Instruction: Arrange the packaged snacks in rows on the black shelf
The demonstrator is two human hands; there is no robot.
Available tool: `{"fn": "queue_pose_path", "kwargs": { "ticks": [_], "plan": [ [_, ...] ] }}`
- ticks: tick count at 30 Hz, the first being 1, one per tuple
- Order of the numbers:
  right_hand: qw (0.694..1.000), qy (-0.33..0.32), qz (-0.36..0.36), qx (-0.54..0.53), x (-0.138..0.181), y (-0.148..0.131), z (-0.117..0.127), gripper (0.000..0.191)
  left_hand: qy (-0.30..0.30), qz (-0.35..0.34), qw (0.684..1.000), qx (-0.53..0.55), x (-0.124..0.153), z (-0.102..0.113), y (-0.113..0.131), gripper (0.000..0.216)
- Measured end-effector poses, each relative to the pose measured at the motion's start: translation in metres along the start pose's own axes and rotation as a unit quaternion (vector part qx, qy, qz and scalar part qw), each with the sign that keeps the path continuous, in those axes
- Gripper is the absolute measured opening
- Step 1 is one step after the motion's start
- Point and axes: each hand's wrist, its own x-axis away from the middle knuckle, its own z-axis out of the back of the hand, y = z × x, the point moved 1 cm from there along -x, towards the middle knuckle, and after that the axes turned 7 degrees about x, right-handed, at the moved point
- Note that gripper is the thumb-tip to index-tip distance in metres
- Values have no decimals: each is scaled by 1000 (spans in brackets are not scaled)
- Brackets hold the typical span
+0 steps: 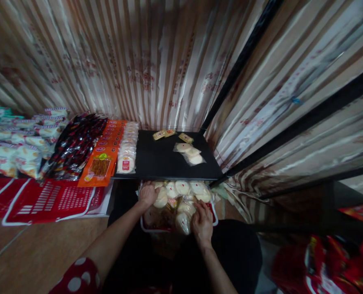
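Observation:
A red and white basket (214,217) sits low in front of me, heaped with clear packets of pale round cakes (181,188). My left hand (147,193) reaches into its far left corner, fingers curled down among the packets. My right hand (201,220) rests on the near right side with its fingers bent over a packet (182,222). What each hand actually grips is hidden. Above the basket a black shelf (157,161) carries a clear pack of three round cakes (190,153) and small yellow packets (164,134).
On the shelf's left stand a row of white round packs (127,148), orange packets (104,157), dark red wrappers (75,145) and white-green bags (22,143). Empty red baskets (49,200) lie below left. Striped curtains hang behind. Red bags (328,261) sit at the lower right.

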Motion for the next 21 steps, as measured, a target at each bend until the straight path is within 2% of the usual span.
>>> {"fn": "queue_pose_path", "kwargs": {
  "ticks": [9,13,17,21],
  "plan": [
    [998,2,30,-48,-1,-11,3,34,51,-111,991,50,38,10,5,37],
    [992,-45,16,-116,-7,-30,6,33,86,-146,971,170,47,23,14,36],
    [976,-125,-51,-170,-17,-55,9,37,99,-104,940,311,45,40,24,36],
    [965,-152,-83,-199,-29,-78,14,41,55,-63,924,373,38,52,27,38]
  ]
}}
